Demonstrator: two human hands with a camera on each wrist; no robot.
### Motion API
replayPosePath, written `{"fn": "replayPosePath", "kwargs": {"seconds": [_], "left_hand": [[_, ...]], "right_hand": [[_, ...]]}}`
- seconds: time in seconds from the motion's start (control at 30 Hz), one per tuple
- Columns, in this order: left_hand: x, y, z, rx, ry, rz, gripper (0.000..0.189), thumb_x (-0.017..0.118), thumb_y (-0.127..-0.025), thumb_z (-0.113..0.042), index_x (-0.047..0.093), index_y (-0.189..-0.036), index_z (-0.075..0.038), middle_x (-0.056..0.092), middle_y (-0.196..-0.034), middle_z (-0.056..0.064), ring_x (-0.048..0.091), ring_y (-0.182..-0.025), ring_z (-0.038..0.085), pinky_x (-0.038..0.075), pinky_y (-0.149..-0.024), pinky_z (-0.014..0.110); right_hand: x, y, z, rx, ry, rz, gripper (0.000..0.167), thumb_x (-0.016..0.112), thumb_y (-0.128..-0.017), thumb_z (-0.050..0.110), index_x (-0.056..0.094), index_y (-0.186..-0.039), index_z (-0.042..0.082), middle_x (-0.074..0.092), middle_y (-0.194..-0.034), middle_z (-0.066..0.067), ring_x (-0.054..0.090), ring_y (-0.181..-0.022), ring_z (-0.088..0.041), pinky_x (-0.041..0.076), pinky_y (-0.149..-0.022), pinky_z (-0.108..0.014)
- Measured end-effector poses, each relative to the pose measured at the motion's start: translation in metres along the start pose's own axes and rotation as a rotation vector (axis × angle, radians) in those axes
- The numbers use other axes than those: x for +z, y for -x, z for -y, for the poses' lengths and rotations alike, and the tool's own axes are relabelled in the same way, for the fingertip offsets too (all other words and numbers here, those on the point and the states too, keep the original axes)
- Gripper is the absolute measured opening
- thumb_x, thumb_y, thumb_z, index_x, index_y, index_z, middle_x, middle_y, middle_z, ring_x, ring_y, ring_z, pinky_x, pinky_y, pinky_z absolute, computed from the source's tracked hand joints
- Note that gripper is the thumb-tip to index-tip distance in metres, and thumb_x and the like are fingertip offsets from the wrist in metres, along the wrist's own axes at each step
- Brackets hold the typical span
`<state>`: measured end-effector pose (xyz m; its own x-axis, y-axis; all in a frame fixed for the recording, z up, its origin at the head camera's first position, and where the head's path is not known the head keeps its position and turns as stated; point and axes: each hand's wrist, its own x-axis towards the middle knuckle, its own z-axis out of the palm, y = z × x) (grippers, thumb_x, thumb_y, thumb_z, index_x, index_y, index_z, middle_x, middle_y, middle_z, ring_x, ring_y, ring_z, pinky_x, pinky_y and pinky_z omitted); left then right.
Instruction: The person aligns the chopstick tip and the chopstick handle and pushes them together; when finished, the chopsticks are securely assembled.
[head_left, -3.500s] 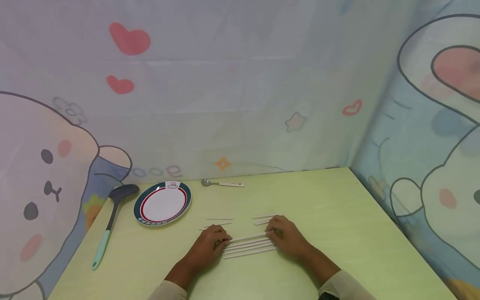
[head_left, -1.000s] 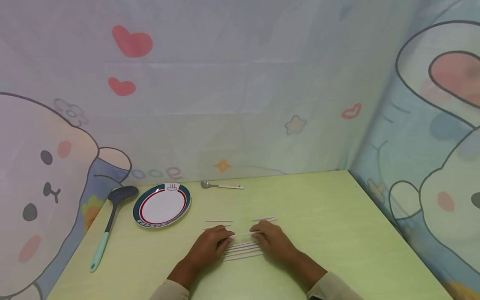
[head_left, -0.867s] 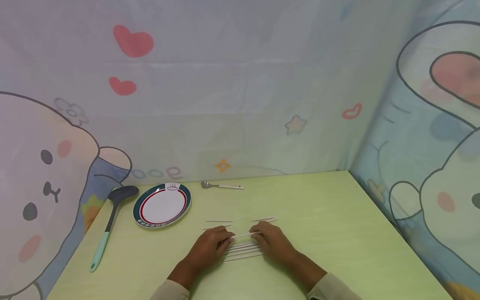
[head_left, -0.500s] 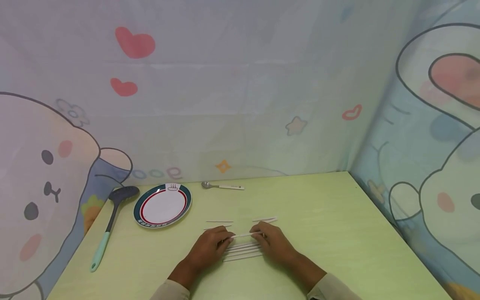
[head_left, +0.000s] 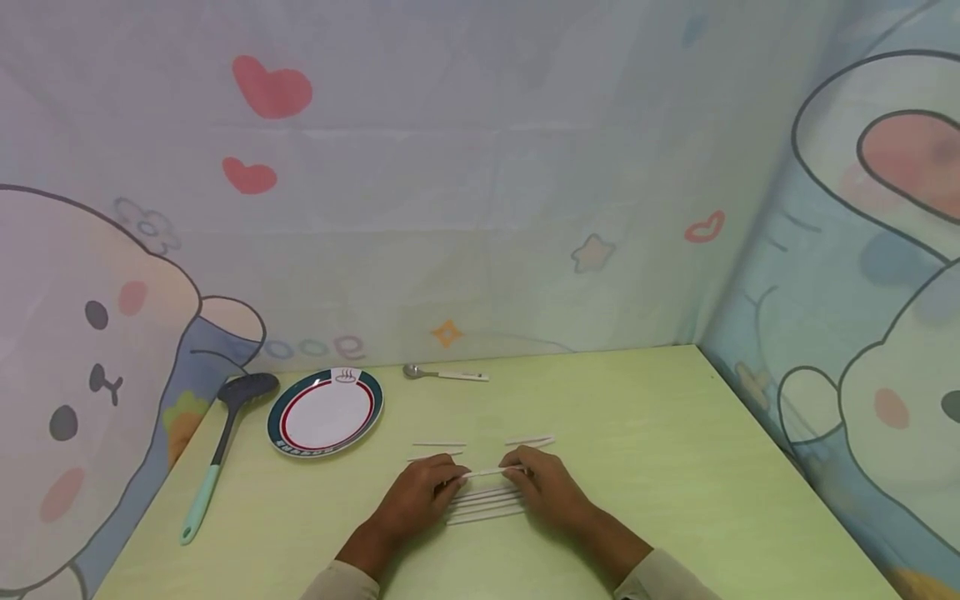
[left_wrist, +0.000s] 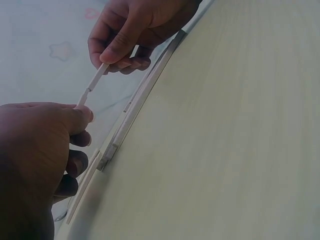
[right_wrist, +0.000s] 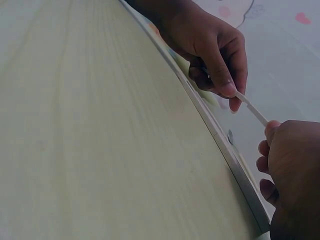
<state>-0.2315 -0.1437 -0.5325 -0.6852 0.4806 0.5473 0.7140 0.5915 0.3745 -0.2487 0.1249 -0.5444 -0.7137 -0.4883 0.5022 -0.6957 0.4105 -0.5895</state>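
My left hand (head_left: 411, 502) and right hand (head_left: 553, 485) face each other over the table, each pinching one end of a thin white stick (head_left: 492, 472) between thumb and fingers. In the left wrist view, the stick (left_wrist: 97, 77) shows a small step along its length near the left fingertips. Closer to me, between the hands, several similar long white sticks (head_left: 486, 504) lie side by side; the hands cover some of their ends. Beyond the left hand are short white stick pieces (head_left: 438, 443), and more short pieces (head_left: 528, 439) lie beyond the right hand.
A white plate (head_left: 327, 412) with a dark green rim stands at the back left. Beside it lies a black turner (head_left: 222, 437) with a mint handle. A small spoon (head_left: 450, 375) is near the table's back edge, against the printed cloth wall (head_left: 480, 183).
From 3.5 seconds ago, the right hand has come leftward, closer to the left. One second ago a gap showed in the stick between the hands; now its parts meet.
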Motion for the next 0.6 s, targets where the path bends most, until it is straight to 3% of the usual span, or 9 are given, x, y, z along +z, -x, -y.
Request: {"fn": "replayPosePath", "kwargs": {"seconds": [0.33, 0.6], "left_hand": [[-0.0007, 0.0010, 0.0012, -0.014, 0.007, 0.006, 0.013, 0.078, -0.100, -0.009, 0.085, -0.111, -0.012, 0.072, -0.090, -0.006, 0.054, -0.078, -0.002, 0.051, -0.071, 0.021], [0.0003, 0.0016, 0.0025, -0.004, 0.017, -0.002, 0.013, 0.079, -0.100, -0.009, 0.084, -0.111, -0.012, 0.072, -0.090, -0.007, 0.053, -0.078, -0.003, 0.050, -0.071, 0.019]], "right_hand": [[0.0003, -0.0012, 0.0010, 0.024, 0.030, -0.006, 0.008, 0.067, -0.108, 0.012, 0.071, -0.114, 0.013, 0.079, -0.114, -0.002, 0.075, -0.104, -0.016, 0.060, -0.087, -0.033], [-0.0016, -0.0009, 0.0024, 0.020, 0.046, 0.014, 0.009, 0.067, -0.108, 0.011, 0.070, -0.116, 0.013, 0.078, -0.115, -0.002, 0.077, -0.110, -0.021, 0.062, -0.091, -0.036]]}}
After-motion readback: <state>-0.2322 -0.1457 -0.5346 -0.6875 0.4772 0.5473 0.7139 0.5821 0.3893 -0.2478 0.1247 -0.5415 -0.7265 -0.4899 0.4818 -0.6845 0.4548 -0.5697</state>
